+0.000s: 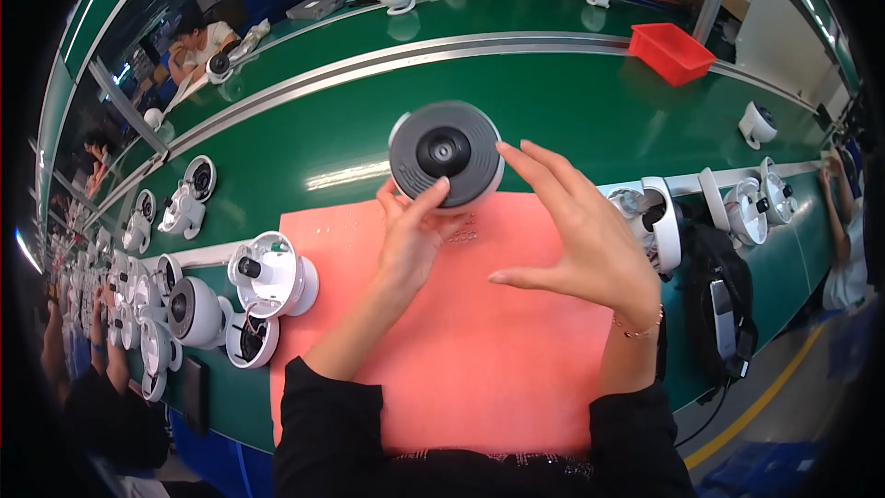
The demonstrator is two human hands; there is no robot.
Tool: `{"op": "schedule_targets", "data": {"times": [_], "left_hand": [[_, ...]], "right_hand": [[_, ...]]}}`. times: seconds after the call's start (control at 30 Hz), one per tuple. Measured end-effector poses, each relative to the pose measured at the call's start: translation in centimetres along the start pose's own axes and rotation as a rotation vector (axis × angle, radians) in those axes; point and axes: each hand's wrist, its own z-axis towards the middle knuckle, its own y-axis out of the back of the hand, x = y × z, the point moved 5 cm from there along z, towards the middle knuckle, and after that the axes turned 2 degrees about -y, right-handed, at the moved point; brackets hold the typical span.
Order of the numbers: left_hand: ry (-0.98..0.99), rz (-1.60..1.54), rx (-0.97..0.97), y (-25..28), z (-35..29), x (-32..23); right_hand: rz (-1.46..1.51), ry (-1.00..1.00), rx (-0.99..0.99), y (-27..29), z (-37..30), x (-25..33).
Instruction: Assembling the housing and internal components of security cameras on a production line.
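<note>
A round white camera unit [446,153] with a dark grey front and a black lens stands at the far edge of a pink mat [461,341]. My left hand [412,231] pinches its lower rim between thumb and fingers. Beside it, my right hand [576,226] has its fingers spread, the fingertips touching the unit's right side. Tiny screws [463,229] lie on the mat just below the unit.
White dome housings [267,281] and a grey-faced unit [194,311] sit left of the mat. More white housings [659,221] line the right. A red bin [671,53] rests on the green conveyor [572,101]. Other people work along the left and far side.
</note>
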Motion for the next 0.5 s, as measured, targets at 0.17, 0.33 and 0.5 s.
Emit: {"op": "schedule_targets", "data": {"times": [0.17,0.33,0.5], "left_hand": [[-0.098,-0.039,0.044,0.2,-0.5,-3.2],[-0.193,-0.263,0.021,2.5,5.3,-5.0],[0.047,-0.161,-0.059,3.4,1.3,-3.4]], "right_hand": [[0.085,0.008,-0.036,-1.6,1.1,0.7],[0.052,0.043,0.029,-2.2,0.9,1.2],[0.080,0.009,-0.038,-1.8,0.8,0.9]]}}
